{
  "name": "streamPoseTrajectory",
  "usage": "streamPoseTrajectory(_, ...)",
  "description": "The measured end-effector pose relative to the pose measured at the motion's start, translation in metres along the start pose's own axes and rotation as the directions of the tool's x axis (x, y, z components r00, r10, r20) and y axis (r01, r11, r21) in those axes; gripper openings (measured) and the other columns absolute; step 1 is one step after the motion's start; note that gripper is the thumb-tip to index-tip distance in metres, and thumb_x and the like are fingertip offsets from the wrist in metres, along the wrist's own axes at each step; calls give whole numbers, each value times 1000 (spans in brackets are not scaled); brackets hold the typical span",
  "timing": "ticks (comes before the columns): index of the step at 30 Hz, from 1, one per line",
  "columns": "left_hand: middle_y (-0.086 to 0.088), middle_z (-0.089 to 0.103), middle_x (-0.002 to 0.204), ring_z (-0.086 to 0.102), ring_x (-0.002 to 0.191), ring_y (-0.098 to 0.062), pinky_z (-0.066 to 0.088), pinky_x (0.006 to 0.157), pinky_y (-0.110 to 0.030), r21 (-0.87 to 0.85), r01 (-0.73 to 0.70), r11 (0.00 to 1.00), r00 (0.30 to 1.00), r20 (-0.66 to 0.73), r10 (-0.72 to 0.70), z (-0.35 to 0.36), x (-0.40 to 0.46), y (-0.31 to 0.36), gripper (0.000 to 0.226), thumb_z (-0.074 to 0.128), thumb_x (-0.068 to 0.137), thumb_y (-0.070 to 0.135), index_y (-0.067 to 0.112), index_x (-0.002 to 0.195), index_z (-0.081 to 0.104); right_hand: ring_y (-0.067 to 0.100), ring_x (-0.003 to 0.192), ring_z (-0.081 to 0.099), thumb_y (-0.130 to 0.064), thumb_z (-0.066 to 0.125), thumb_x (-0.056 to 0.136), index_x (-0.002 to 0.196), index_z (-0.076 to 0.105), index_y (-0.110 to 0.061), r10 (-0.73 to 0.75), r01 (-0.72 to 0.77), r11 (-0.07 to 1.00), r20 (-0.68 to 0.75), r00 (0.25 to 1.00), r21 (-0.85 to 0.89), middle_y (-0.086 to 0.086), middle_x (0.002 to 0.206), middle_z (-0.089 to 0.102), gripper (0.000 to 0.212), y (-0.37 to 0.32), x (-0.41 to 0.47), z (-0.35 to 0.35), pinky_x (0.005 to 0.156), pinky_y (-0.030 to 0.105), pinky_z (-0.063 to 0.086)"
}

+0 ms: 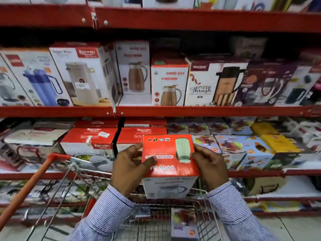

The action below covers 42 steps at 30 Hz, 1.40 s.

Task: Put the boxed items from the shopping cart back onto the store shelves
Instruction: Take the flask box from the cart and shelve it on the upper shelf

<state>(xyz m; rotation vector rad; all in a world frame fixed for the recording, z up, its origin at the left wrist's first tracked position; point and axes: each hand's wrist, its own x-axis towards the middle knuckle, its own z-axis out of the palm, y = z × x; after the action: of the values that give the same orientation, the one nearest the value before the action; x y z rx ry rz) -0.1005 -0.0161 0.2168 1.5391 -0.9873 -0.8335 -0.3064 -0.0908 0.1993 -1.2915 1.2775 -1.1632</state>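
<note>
Red metal store shelving (208, 111) fills the head view, tiered and stocked with boxed kitchenware.

Held item: red-topped Good Day flask box (169, 154), carried above the shopping cart (156, 221), its print upside down to the camera, a pale green flask pictured on the top face, a white side face below showing a jug.

Left hand (129, 168): clamped on the box's left side, thumb laid across the top face near the "HOT N SIP" label, fingers curled against the left edge. Striped sleeve (111, 211) to the wrist.

Right hand (209, 165): clamped on the box's right side, thumb at the top right edge beside the flask picture, fingers out of sight behind the box.

Above both hands, on the middle shelf: a matching Good Day jug box (169, 84) standing upright, a taller Good Day box (132, 70) just left of it, a Neo Thrush flask box (213, 84) just right of it.

Further left of the left hand, same shelf: Rishabh dispenser box (83, 75) and a blue bottle box (36, 77).

Directly beyond the hands, lower shelf: flat red Rishabh boxes (88, 138); to the right of the right hand, blue juicer boxes (243, 150).

Below the hands: wire cart basket holding a juicer box (185, 225); orange cart handle (29, 188) well left of the left hand.
</note>
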Motion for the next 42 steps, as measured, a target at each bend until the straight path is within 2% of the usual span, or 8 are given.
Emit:
streamPoseTrajectory(4, 11, 78, 86, 75, 80, -12, 62, 67, -31, -21, -206, 978, 977, -55, 205, -14, 8, 50, 41, 80, 71, 5, 25, 105, 68, -6, 73, 68, -10, 70, 81, 109, 71, -21, -145, 143, 987, 28, 989, 74, -18, 88, 70, 30, -52, 11, -1, 60, 15, 55)
streamPoseTrajectory(11, 19, 73, 86, 72, 79, 2, 60, 67, -18, 31, -485, 874, 862, -153, 484, -49, 21, 134, 31, 73, 80, 13, 36, 98, 65, 6, 96, 69, -16, 71, 81, 113, 70, -11, -350, 335, 926, 64, 935, 172, -6, 103, 74, 32, -145, 31, 22, 84, 21, 56)
streamPoseTrajectory(14, 16, 68, 94, 67, 75, 12, 53, 62, -7, 78, -551, 831, 809, -195, 555, -66, 29, 159, 34, 70, 83, 11, 25, 112, 62, 10, 100, 69, -21, 73, 80, 115, 70, -9, -436, 420, 891, 63, 898, 174, 1, 110, 73, 37, -174, 40, 40, 90, 30, 57)
streamPoseTrajectory(18, 8, 67, 102, 64, 72, 16, 50, 61, -4, 112, -578, 808, 770, -252, 585, -85, 47, 177, 44, 70, 84, 10, 12, 126, 58, 17, 102, 70, -28, 71, 77, 117, 69, -13, -488, 466, 866, 99, 867, 181, 2, 113, 73, 42, -202, 52, 63, 91, 44, 57)
streamPoseTrajectory(21, 4, 66, 111, 65, 78, 7, 51, 62, -4, 102, -572, 814, 773, -266, 576, -94, 60, 181, 46, 67, 86, 9, 11, 131, 55, 17, 100, 70, -21, 70, 81, 120, 67, -11, -516, 492, 851, 118, 848, 181, 3, 112, 73, 40, -212, 59, 78, 90, 46, 57)
streamPoseTrajectory(31, 3, 67, 115, 65, 88, -2, 52, 56, -7, 81, -561, 824, 778, -289, 558, -120, 90, 173, 47, 66, 87, 13, 14, 133, 54, 12, 96, 71, -16, 67, 86, 120, 66, -14, -510, 488, 858, 153, 846, 158, -1, 108, 73, 34, -220, 66, 108, 87, 37, 59)
streamPoseTrajectory(36, 1, 67, 121, 67, 100, -10, 58, 65, -14, 104, -547, 831, 789, -269, 553, -127, 110, 167, 50, 66, 88, 15, 13, 136, 52, 1, 88, 69, -15, 66, 87, 122, 64, -13, -502, 485, 864, 162, 849, 135, -8, 103, 71, 35, -221, 78, 119, 81, 23, 59)
streamPoseTrajectory(42, 6, 63, 120, 63, 100, -4, 58, 77, -24, 112, -564, 818, 772, -279, 571, -125, 132, 166, 53, 65, 88, 12, 15, 137, 48, 4, 92, 68, -14, 67, 86, 125, 62, -12, -517, 507, 856, 145, 844, 100, -5, 105, 71, 40, -223, 103, 131, 86, 28, 57)
